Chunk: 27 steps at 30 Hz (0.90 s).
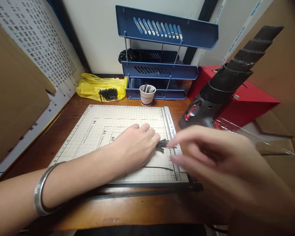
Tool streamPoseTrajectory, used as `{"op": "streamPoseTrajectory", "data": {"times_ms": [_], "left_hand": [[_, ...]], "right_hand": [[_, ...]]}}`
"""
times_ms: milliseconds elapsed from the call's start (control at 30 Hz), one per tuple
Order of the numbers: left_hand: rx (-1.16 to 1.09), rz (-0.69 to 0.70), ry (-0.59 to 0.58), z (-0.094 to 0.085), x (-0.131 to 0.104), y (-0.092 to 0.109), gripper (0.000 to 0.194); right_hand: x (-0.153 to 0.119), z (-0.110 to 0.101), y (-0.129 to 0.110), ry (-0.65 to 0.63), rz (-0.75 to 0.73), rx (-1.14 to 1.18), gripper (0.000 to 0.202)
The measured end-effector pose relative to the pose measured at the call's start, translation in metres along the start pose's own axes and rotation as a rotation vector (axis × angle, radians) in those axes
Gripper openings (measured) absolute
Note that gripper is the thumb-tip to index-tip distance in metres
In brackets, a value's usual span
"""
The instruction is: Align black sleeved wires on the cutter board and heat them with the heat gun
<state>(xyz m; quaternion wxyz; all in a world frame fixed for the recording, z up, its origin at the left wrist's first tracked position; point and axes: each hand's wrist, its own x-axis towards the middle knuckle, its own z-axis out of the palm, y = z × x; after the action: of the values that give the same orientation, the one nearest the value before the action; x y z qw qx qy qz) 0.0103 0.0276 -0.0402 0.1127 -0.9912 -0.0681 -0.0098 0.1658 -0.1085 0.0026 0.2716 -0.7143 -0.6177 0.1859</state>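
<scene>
My left hand [140,144] lies palm down on the cream gridded board of a paper trimmer [88,131], fingers curled over a bundle of thin black strips [161,146]. The cut ends stick out to the right, toward the trimmer's grey rail [170,121]. A single black strip [159,168] lies loose on the board below that hand. Just right of the bundle, my right hand [211,154] hovers, blurred by motion. Its thumb and forefinger are apart, with nothing visible between them. Whether the strips are tubes or wires, I cannot tell.
Behind the board stands a paper cup [147,95] of black strips. More short black pieces [108,94] lie on a yellow plastic bag [88,86]. A blue tiered tray [159,70] is at the back. A dark tool with a stepped nozzle [221,85] and a red box [258,98] stand right.
</scene>
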Motion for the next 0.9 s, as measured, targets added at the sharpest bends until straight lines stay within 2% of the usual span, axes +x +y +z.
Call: {"op": "streamPoseTrajectory", "data": {"times_ms": [100,200,367,500,633,833,900], "left_hand": [[0.012,-0.064,0.008,-0.003,-0.003,0.004,0.018],[0.013,-0.12,0.025,-0.004,-0.006,0.009,0.021],[0.004,-0.187,0.102,0.002,-0.008,0.019,0.017],[-0.028,-0.24,0.081,0.004,-0.009,0.027,0.014],[-0.044,-0.266,0.086,0.001,-0.008,0.034,0.014],[-0.07,-0.379,0.099,0.0,-0.01,0.04,0.018],[-0.091,-0.402,0.106,0.0,-0.013,0.041,0.018]], "right_hand": [[0.032,-0.017,0.007,-0.171,0.077,-0.292,0.01],[0.044,-0.018,0.018,-0.257,0.16,-0.377,0.01],[0.038,-0.006,0.03,-0.238,0.183,-0.335,0.009],[0.04,0.004,0.03,-0.29,0.155,-0.289,0.011],[0.042,0.011,0.031,-0.259,0.097,-0.256,0.014],[0.043,0.01,0.035,-0.274,0.059,0.011,0.01],[0.045,0.009,0.036,-0.218,0.073,0.045,0.006]]}}
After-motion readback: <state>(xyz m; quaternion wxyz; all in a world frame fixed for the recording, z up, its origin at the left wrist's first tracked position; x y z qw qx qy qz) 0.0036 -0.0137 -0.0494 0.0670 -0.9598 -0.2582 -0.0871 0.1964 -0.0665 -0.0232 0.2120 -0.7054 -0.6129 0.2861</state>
